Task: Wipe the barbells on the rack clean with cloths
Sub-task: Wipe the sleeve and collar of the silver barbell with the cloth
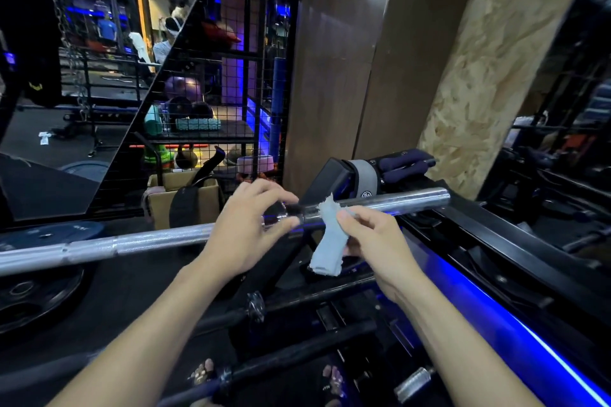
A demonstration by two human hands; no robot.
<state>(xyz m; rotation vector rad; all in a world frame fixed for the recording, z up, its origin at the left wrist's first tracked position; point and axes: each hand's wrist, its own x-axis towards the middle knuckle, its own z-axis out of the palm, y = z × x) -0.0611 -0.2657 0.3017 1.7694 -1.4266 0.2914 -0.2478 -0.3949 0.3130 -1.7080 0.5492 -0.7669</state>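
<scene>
A silver barbell (139, 243) runs across the view from lower left to its sleeve end at upper right, resting on a black rack (463, 228). My left hand (246, 230) curls around the bar at the collar, where shaft meets sleeve. My right hand (370, 238) pinches a pale blue-grey cloth (327, 246). The cloth's top edge lies against the sleeve, and the rest hangs below the bar. Darker barbells (297, 353) lie on lower rack levels near my feet.
Black weight plates (36, 294) lie on the floor at left. A wire-mesh cage (211, 102) with balls and boxes stands behind, a cardboard box (185, 195) in front of it. A wooden pillar (489, 69) rises at right. A blue light strip (515, 317) runs along the rack.
</scene>
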